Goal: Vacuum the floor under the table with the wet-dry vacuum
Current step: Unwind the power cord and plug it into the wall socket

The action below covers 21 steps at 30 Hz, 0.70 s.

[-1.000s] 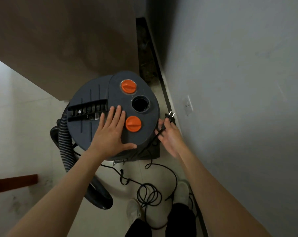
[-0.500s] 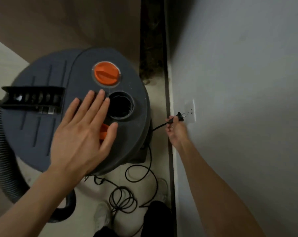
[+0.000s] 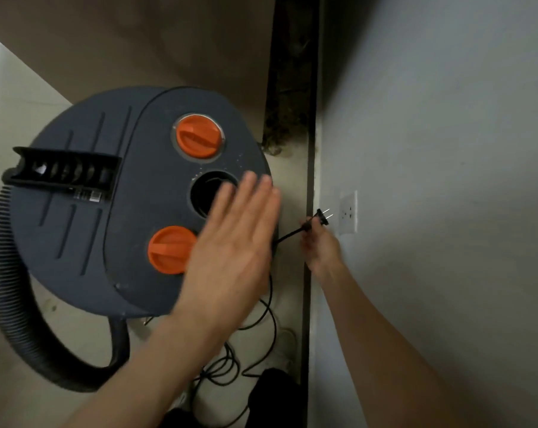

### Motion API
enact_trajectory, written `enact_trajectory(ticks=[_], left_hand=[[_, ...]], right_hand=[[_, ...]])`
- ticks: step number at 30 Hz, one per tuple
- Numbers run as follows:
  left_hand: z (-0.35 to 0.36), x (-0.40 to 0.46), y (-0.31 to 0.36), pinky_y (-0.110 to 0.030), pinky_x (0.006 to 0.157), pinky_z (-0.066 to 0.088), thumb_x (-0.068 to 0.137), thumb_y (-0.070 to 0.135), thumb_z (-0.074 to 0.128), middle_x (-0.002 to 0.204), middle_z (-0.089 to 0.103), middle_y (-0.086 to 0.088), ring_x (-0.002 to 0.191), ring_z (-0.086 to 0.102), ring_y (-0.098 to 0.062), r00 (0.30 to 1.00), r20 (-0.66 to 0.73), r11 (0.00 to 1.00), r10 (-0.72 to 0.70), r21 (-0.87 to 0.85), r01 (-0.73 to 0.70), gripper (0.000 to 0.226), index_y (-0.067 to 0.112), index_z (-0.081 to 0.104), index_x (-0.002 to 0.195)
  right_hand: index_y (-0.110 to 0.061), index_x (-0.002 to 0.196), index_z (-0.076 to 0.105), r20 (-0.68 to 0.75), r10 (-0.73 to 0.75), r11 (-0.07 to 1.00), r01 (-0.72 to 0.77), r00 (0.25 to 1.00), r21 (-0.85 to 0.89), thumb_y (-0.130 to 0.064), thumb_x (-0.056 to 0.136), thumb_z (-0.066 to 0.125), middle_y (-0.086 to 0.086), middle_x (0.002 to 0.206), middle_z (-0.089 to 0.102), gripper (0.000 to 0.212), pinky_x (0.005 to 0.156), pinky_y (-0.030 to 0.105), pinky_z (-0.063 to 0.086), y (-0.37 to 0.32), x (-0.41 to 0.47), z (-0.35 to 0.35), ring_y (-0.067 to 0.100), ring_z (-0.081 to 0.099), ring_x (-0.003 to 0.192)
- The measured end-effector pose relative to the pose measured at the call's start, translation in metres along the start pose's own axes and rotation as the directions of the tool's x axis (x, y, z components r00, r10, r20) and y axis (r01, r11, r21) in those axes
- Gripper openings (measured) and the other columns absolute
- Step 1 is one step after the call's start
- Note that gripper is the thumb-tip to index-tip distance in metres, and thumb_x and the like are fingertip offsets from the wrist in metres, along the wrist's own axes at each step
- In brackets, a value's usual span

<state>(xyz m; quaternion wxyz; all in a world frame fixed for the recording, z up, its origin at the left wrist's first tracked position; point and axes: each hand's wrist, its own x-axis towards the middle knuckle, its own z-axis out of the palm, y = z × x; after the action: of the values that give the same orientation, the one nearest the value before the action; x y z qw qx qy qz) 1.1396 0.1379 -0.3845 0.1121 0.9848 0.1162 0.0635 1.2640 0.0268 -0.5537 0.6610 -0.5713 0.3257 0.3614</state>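
The wet-dry vacuum (image 3: 113,205) stood on the floor (image 3: 292,180) beside the wall (image 3: 446,149), its ribbed hose (image 3: 11,298) curling off to the left. The left hand (image 3: 233,248), flat and released with fingers straight, had slid rightward off the lower orange knob (image 3: 168,250), uncovering it, and now lay over the lid's right edge and part of the round port (image 3: 209,193). The right hand (image 3: 320,245) still pinched the plug (image 3: 320,217) in its grip, but the prongs had drawn back slightly, pointing at the wall outlet (image 3: 348,212) without touching it. The black cord (image 3: 261,322) lay looped on the floor below.
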Motion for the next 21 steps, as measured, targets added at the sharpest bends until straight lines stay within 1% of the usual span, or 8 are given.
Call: enact_trajectory(ticks=[2, 4, 7, 10, 13, 17, 19, 21], left_hand=[[0.024, 0.002, 0.027, -0.036, 0.113, 0.027, 0.064, -0.017, 0.049, 0.14, 0.048, -0.017, 0.132, 0.043, -0.028, 0.998, 0.03, 0.988, 0.048, -0.145, -0.043, 0.073, 0.0, 0.046, 0.135], [0.056, 0.003, 0.047, -0.028, 0.108, 0.03, 0.06, -0.023, 0.057, 0.141, 0.048, -0.012, 0.13, 0.046, -0.023, 0.99, 0.14, 0.946, -0.02, -0.319, 0.064, 0.083, 0.003, 0.044, 0.138], [0.111, 0.011, 0.055, -0.018, 0.114, 0.016, 0.089, -0.009, 0.047, 0.151, 0.031, -0.007, 0.14, 0.029, -0.015, 0.935, 0.305, 0.8, -0.184, -0.506, 0.322, 0.064, 0.011, 0.028, 0.147], [0.163, 0.023, 0.055, -0.014, 0.104, 0.02, 0.098, 0.005, 0.04, 0.144, 0.039, -0.009, 0.133, 0.035, -0.017, 0.895, 0.349, 0.724, -0.277, -0.536, 0.434, 0.046, 0.01, 0.034, 0.143], [0.2, 0.036, 0.059, -0.019, 0.096, 0.03, 0.099, 0.011, 0.041, 0.134, 0.049, -0.01, 0.123, 0.044, -0.02, 0.863, 0.368, 0.667, -0.346, -0.551, 0.502, 0.038, 0.01, 0.045, 0.137], [0.236, 0.052, 0.054, -0.03, 0.095, 0.041, 0.095, 0.015, 0.051, 0.12, 0.055, -0.011, 0.111, 0.051, -0.022, 0.849, 0.38, 0.641, -0.366, -0.559, 0.526, 0.028, 0.01, 0.057, 0.122], [0.246, 0.06, 0.052, -0.026, 0.086, 0.043, 0.093, 0.013, 0.055, 0.11, 0.056, -0.009, 0.101, 0.055, -0.019, 0.863, 0.348, 0.602, -0.366, -0.618, 0.505, 0.021, 0.009, 0.061, 0.113], [0.25, 0.067, 0.051, -0.021, 0.08, 0.04, 0.092, 0.01, 0.056, 0.101, 0.053, -0.004, 0.095, 0.054, -0.016, 0.867, 0.306, 0.568, -0.393, -0.66, 0.491, 0.017, 0.009, 0.064, 0.107]], right_hand=[[-0.016, 0.091, 0.057, -0.022, -0.014, 0.986, 0.01, 1.0, -0.168, -0.027, 0.1, 0.047, 0.005, 0.088, 0.059, 0.018, 0.064, 0.023, 0.048, 0.001, 0.003, -0.007, 0.009, 0.054, 0.068], [-0.014, 0.098, 0.056, -0.056, -0.01, 0.981, -0.001, 0.998, -0.194, -0.027, 0.099, 0.045, 0.003, 0.086, 0.058, 0.017, 0.071, 0.027, 0.046, 0.006, 0.011, -0.017, 0.012, 0.055, 0.073], [-0.003, 0.111, 0.063, 0.025, 0.033, 0.999, -0.033, 0.999, 0.008, -0.026, 0.096, 0.052, 0.011, 0.107, 0.068, 0.029, 0.094, 0.036, 0.046, 0.013, 0.019, -0.033, 0.023, 0.062, 0.098], [-0.004, 0.117, 0.063, 0.069, 0.037, 0.99, -0.046, 0.997, 0.134, -0.024, 0.094, 0.056, 0.011, 0.113, 0.067, 0.031, 0.1, 0.037, 0.043, 0.015, 0.029, -0.044, 0.025, 0.058, 0.111], [-0.007, 0.11, 0.065, -0.005, 0.04, 0.983, -0.038, 0.999, 0.179, -0.025, 0.09, 0.063, 0.003, 0.095, 0.064, 0.027, 0.089, 0.031, 0.044, 0.015, 0.044, -0.049, 0.019, 0.058, 0.099], [-0.008, 0.089, 0.062, -0.071, 0.032, 0.97, -0.014, 0.997, 0.242, -0.018, 0.092, 0.061, 0.002, 0.074, 0.055, 0.011, 0.062, 0.022, 0.037, 0.014, 0.063, -0.048, 0.01, 0.048, 0.066], [-0.007, 0.083, 0.059, -0.073, 0.016, 0.951, 0.007, 0.997, 0.31, -0.016, 0.093, 0.058, 0.002, 0.066, 0.046, 0.014, 0.056, 0.02, 0.033, 0.012, 0.072, -0.045, 0.009, 0.041, 0.057], [-0.006, 0.086, 0.059, -0.077, 0.004, 0.935, 0.024, 0.997, 0.353, -0.016, 0.093, 0.058, 0.002, 0.065, 0.043, 0.012, 0.056, 0.02, 0.034, 0.011, 0.078, -0.042, 0.009, 0.039, 0.056]])
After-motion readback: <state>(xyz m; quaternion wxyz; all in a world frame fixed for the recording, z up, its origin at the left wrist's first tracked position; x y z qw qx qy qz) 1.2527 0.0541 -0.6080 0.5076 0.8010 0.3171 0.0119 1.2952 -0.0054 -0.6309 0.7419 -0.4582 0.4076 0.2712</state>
